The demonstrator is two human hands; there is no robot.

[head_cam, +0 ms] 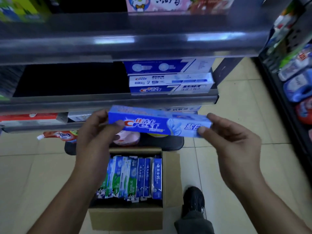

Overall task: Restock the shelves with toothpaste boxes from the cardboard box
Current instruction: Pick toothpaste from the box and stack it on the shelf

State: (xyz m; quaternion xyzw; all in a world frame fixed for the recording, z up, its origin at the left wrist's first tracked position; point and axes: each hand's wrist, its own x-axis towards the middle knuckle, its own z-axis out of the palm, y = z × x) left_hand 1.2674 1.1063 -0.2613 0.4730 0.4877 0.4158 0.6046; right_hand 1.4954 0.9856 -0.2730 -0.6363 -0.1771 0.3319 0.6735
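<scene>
You hold the Crest toothpaste box (158,125) level between your hands, left hand (98,130) pinching one end, right hand (231,139) the other, above the cardboard box (125,217). It looks light and stiff but crushable; keep gripping the ends, not the thin middle.

Both my arms are reaching forward, bare forearms angling inward. My left hand (97,130) is curling its grip around one end of what I'm holding, thumb on the front face. My right hand (231,137) is pinching the other end, thumb in front, fingers behind, palm facing left.
</scene>
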